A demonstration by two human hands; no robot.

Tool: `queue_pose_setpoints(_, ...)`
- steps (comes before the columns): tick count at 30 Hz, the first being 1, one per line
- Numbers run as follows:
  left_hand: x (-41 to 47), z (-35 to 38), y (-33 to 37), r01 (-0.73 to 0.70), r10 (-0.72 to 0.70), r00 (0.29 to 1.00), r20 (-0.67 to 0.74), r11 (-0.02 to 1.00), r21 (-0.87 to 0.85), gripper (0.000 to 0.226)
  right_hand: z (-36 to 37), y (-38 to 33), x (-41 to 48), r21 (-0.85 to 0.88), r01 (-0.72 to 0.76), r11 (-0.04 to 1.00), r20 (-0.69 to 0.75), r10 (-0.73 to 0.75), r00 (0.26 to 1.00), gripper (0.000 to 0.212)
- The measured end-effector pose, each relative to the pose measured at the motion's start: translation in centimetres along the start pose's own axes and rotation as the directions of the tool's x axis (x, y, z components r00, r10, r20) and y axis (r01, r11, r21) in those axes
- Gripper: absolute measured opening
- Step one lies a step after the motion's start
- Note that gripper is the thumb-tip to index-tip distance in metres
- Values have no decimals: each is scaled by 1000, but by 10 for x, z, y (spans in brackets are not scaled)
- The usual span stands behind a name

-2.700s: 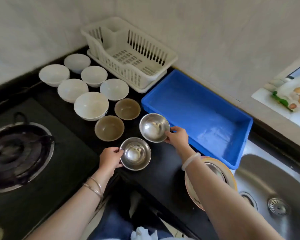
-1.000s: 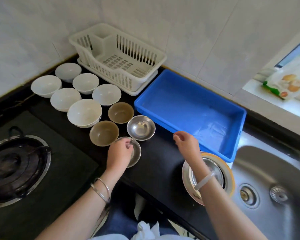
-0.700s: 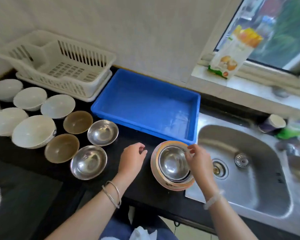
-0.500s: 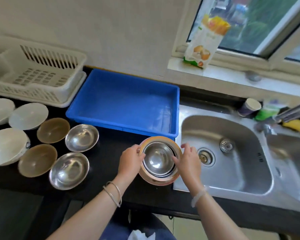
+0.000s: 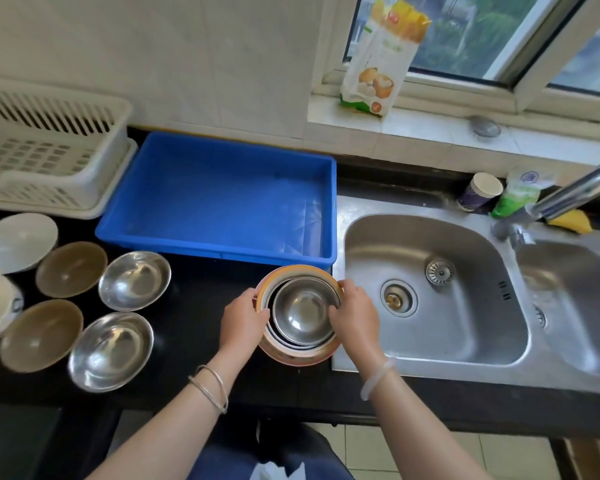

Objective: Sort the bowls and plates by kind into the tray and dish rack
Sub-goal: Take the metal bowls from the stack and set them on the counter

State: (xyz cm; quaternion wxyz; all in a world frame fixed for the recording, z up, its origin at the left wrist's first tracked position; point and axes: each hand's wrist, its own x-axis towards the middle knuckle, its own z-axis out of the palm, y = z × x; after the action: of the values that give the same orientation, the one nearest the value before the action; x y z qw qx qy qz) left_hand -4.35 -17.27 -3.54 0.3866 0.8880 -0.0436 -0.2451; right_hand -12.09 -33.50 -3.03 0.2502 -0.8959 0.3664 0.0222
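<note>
A stack of steel plates (image 5: 303,315) sits nested on an orange-rimmed plate (image 5: 293,356) on the black counter (image 5: 194,327), right at the edge of the sink (image 5: 430,292). The left hand (image 5: 244,322) grips the stack at its nine o'clock side and the right hand (image 5: 355,315) at three o'clock, fingers curled over the rims (both clasped on it, neither spread). At twelve o'clock from the stack, just beyond it, lies the blue tray (image 5: 219,199), nothing inside. Out at about nine o'clock stand two steel bowls (image 5: 134,280), one nearer the tray and one nearer the counter's front, then two brown bowls (image 5: 71,269) further left, and white bowls (image 5: 18,242) cut off by the frame's edge. The white dish rack (image 5: 45,150) is at ten o'clock against the wall. On the windowsill at one o'clock stands a food packet (image 5: 381,57); a paper cup (image 5: 480,192) is by the tap
</note>
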Motion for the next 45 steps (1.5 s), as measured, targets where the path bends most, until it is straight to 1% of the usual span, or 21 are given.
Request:
queue_pose_setpoints(3, 0, 0, 0, -1, 1, 1000, -1, 1000, 5, 16, -3, 1, 1, -23, 10, 1000, -4, -10, 1000, 32)
queue_pose_setpoints(7, 1, 1, 0, 4, -4, 1000, -4, 1000, 10, 15, -8, 0, -2, -12, 19, 1000, -40, -20, 999, 27)
queue_pose_setpoints(10, 2, 3, 1, 19, -19, 1000, -9, 1000, 21, 15, -14, 1, -4, 8, 27, 1000, -72, -26, 997, 15)
queue_pose_setpoints(11, 3, 4, 1, 22, -22, 1000, -12, 999, 26, 17, -16, 1, -4, 12, 31, 999, -74, -30, 997, 11)
queue_pose_setpoints(14, 2, 5, 6, 25, -24, 999, -31, 998, 58, 27, -24, 2, -3, 68, 31, 997, -57, -27, 998, 17)
queue_pose_setpoints(16, 1, 7, 8, 24, -20, 999, -43, 994, 107, 35, -29, 3, -3, 101, 39, 994, -77, -31, 997, 18)
queue_pose_setpoints(18, 0, 9, 9, 18, -10, 998, -54, 989, 150, 39, -33, 5, -3, 134, 40, 990, -107, -26, 994, 16)
queue_pose_setpoints(21, -1, 12, 11, 10, 5, 997, -78, 982, 188, 32, -39, 9, -4, 207, 32, 978, -132, -5, 991, 13)
queue_pose_setpoints(26, -1, 11, 17, 13, 8, 995, -102, 980, 197, 22, -46, 14, -5, 251, 41, 967, -123, -10, 992, 13)
queue_pose_setpoints(31, -5, 6, 22, -70, 102, 986, -131, 972, 225, 22, -52, 19, -4, 300, 33, 953, -96, -5, 995, 14)
queue_pose_setpoints(34, -7, 5, 28, -121, 175, 966, -191, 957, 263, 11, -56, 19, -4, 320, 25, 947, -90, 4, 996, 14)
queue_pose_setpoints(40, -10, 3, 33, -146, 225, 945, -236, 939, 311, 7, -61, 17, -5, 342, 21, 939, -82, 7, 997, 16)
queue_pose_setpoints(45, -12, -3, 40, -167, 221, 952, -211, 955, 247, 6, -62, 12, -7, 386, -10, 923, -60, 36, 998, 16)
